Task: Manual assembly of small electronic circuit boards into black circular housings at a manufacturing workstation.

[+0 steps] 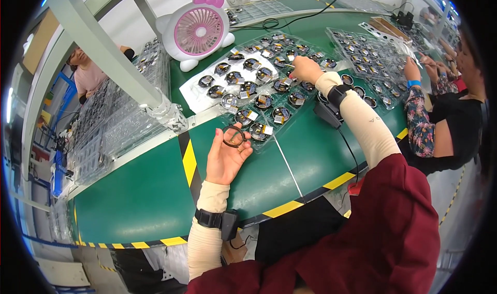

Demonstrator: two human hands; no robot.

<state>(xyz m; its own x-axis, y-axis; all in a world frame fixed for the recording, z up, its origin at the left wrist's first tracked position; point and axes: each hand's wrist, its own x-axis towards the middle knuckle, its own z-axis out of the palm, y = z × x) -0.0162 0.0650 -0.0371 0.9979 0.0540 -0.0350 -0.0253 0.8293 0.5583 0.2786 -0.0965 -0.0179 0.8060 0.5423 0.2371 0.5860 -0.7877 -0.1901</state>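
Note:
My left hand (pixel 228 156) is palm up above the near side of the green bench, its fingers curled around a thin black ring (pixel 234 137). Farther off and to the right, my right hand (pixel 306 70) is closed over a clear tray of round parts. From its fingers a slim, pointed tool (pixel 284 64) sticks out to the left; its exact kind is too small to make out. Under and between the hands, the clear plastic tray (pixel 257 150) holds several round black parts (pixel 263 102) with orange strips and white labels. A few dark rings (pixel 360 91) lie beside my right wrist.
A white and pink fan (pixel 201 31) stands at the back left, near a grey metal post (pixel 111 50). White paper (pixel 194 94) lies under part of the tray. Another filled tray (pixel 357 50) is at the right, where a co-worker (pixel 440 112) works. A cable (pixel 352 149) hangs from my right wrist device.

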